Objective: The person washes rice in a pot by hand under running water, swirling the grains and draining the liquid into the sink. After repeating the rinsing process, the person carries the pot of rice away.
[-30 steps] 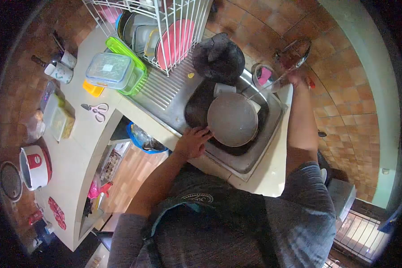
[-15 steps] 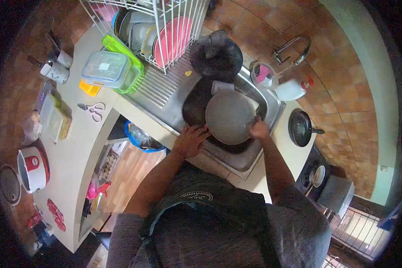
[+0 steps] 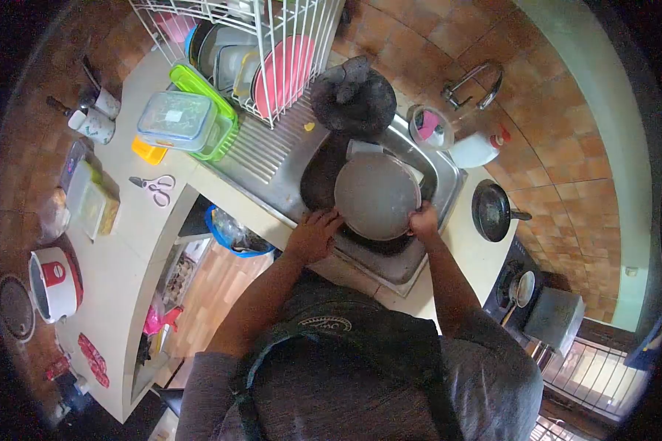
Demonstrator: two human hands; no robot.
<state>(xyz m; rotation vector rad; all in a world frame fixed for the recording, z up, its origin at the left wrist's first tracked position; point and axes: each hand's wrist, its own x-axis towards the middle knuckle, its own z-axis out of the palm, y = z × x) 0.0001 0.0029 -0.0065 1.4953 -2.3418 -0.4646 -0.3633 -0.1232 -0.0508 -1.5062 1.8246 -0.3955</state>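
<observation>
A round grey pan or lid (image 3: pixel 377 195) is tilted over the sink (image 3: pixel 449 192). My right hand (image 3: pixel 424 220) is closed on its right edge. At its lower left edge is my left hand (image 3: pixel 315 235), resting by the front rim of the sink with its fingers spread. A dark wok-like vessel (image 3: pixel 353 99) stands at the back of the sink, and a pale container (image 3: pixel 365 149) lies inside the sink behind the grey piece.
Beside the sink are a dish rack (image 3: pixel 272 70), a soap bottle (image 3: pixel 475 150), a bowl (image 3: pixel 430 127) and a black frying pan (image 3: pixel 491 211). Further left lie plastic containers (image 3: pixel 175 120), scissors (image 3: pixel 154 188) and a rice cooker (image 3: pixel 54 284). The faucet (image 3: pixel 474 87) is behind.
The view has shifted slightly. The grey round piece has moved a little to the left and its tilt differs slightly, with both hands still at its edges.
</observation>
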